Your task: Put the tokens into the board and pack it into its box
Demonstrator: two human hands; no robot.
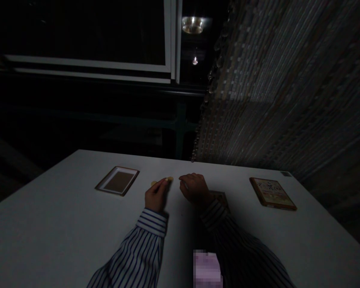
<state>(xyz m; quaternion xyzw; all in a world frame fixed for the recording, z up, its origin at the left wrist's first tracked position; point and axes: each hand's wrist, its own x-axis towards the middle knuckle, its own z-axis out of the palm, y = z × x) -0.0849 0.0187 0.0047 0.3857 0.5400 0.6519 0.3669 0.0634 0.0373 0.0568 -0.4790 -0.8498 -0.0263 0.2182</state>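
Observation:
My left hand (156, 196) is closed, thumb and fingers pinching a small yellowish disc (170, 179) just above the white table. Another small round yellowish piece (153, 183) shows behind its knuckles. Close by on the right, my right hand (195, 188) hovers with bent fingers, its thumb a little apart from the forefinger. Nothing shows between them, though the dim light hides the palm. Partly covered by my right wrist and sleeve is a brown box or tray (220, 196), whose contents I cannot make out.
A shallow open box part (117, 181) with pale inner walls and a brown bottom lies left on the white table (63, 228). To the right lies a flat box with a printed cover (273, 193). A string curtain (243, 92) hangs behind the table's far right edge.

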